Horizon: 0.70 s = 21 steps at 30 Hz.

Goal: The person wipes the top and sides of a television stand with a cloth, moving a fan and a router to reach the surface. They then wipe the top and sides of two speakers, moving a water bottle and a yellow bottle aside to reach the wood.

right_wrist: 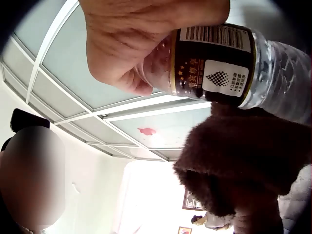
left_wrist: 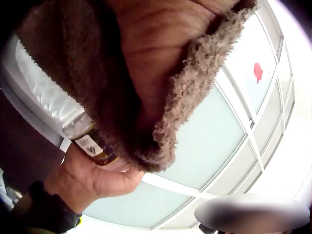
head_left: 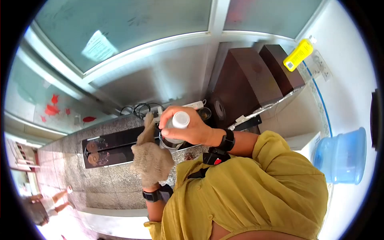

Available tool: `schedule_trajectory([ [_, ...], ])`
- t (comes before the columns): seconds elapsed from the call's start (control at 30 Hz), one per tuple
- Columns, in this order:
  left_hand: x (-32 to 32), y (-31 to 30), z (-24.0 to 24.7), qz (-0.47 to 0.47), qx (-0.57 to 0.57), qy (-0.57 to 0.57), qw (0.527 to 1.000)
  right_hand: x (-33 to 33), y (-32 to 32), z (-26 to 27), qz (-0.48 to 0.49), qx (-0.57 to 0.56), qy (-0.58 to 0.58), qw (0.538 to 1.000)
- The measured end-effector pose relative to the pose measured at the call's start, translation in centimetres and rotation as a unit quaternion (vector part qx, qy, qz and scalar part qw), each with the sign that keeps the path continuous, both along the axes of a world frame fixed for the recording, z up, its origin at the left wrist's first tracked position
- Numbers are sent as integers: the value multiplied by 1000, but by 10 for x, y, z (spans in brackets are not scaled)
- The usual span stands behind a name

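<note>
My right hand (head_left: 186, 128) grips a clear plastic bottle (right_wrist: 214, 63) with a dark label and barcode, thumb and fingers wrapped round its upper end. The bottle's white cap (head_left: 181, 119) points up toward the head camera. My left hand is covered by a fuzzy brown cloth or mitt (head_left: 153, 162), with bare skin showing only near the wrist (left_wrist: 156, 53). In both wrist views the fuzzy cover overlaps the bottle's lower part. The fingers beneath it are hidden, so I cannot tell how they lie.
A black glass panel with flower prints (head_left: 106, 154) lies on the speckled stone counter (head_left: 116, 192). Dark brown boxes (head_left: 248, 80), a yellow bottle (head_left: 298, 55) and a white power strip (head_left: 196, 105) are at the back. A blue water jug (head_left: 344, 156) stands right; another person (head_left: 36, 210) is far left.
</note>
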<state>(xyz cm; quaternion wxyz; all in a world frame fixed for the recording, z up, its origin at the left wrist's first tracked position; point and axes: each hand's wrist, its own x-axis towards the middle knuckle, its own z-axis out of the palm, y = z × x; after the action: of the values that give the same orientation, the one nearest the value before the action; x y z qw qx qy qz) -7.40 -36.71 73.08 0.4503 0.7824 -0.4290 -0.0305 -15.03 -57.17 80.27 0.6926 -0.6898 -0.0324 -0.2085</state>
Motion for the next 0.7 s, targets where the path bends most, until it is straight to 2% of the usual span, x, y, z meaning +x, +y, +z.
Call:
schedule_trajectory([
  [0.17,-3,-52,9,-136,70,-146,977,-18,-12,2,-44,48,22,998],
  [0.27,-10,-90,15,-208,95,-279,933,-40,-30,3,-83,127,70,986],
  [0.3,-12,-100,16,-224,104,-319,915,-49,-36,5,-106,104,42,988],
  [0.33,-15,-107,15,-236,110,-359,896,-60,-40,4,-108,154,48,981],
  [0.37,-15,-112,13,-246,115,-399,876,-71,-43,9,-137,153,28,978],
  [0.43,-14,-120,-6,-280,76,-402,868,-94,-56,14,-191,119,-15,974],
  [0.47,-6,-122,-27,-335,12,-366,868,-109,-64,15,-217,86,-37,972],
  [0.57,-10,-135,-53,-318,3,-288,903,-154,-72,27,-285,84,-44,954],
  [0.67,-7,-141,-65,-321,15,-275,906,-203,-81,43,-350,98,-76,928],
  [0.7,-10,-149,-28,-331,120,-239,905,-216,-83,48,-373,111,-109,915],
])
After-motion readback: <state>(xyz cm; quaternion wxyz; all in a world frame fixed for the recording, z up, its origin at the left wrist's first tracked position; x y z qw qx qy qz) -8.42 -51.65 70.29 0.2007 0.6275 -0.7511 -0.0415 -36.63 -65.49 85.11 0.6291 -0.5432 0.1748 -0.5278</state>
